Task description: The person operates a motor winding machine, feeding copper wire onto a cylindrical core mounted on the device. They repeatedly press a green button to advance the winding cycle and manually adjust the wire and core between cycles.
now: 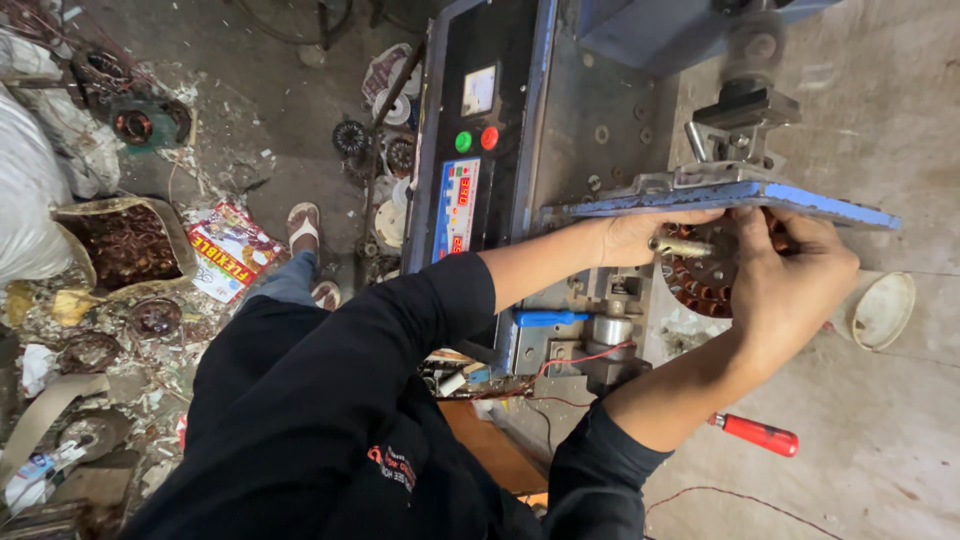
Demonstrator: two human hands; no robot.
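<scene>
Both hands are at a round motor core (703, 280) wound with copper wire, which sits on the grey machine bench (590, 150) just under a blue metal arm (800, 203); the left hand (636, 238) is closed on the core's near edge, fingers tucked beneath the blue arm; the right hand (785, 280) is clasped over the core's far side, covering much of it; a brass-coloured shaft (680, 245) shows between the two hands. A control panel (462, 190) with a green and a red button stands beside the left forearm; a blue-handled tool (547, 318) lies near the left wrist; a red-handled tool (758, 434) lies on the table below the right forearm; a pale round lid (884, 310) rests just beyond the right hand. Scrap windings (125, 245) lie on the floor, well apart.
</scene>
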